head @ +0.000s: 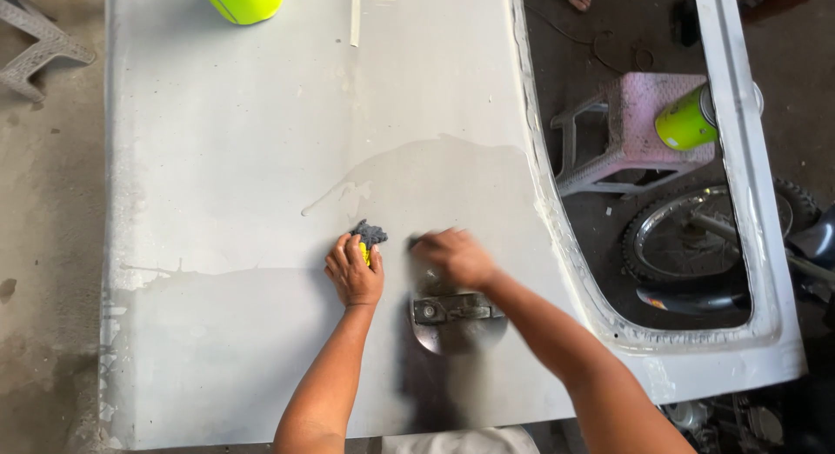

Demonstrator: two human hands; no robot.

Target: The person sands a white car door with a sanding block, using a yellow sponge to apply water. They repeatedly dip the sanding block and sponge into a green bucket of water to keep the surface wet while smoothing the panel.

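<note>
Workshop floor, grey car door panel (261, 184) lying flat, wet patch at centre. Left hand (355, 271), grip closed on grey-yellow sponge (369, 237), keeps water supplied at 9 o'clock of right hand (454, 256). Right grip pressed flat and blurred over something dark; contents cannot be told.

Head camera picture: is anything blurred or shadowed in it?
In the head view the right hand is smeared by motion blur, while the left hand, gripping a grey sponge, is sharper; a dark shadow falls below the door handle on the grey car door panel; light is soft, without glare.
</note>
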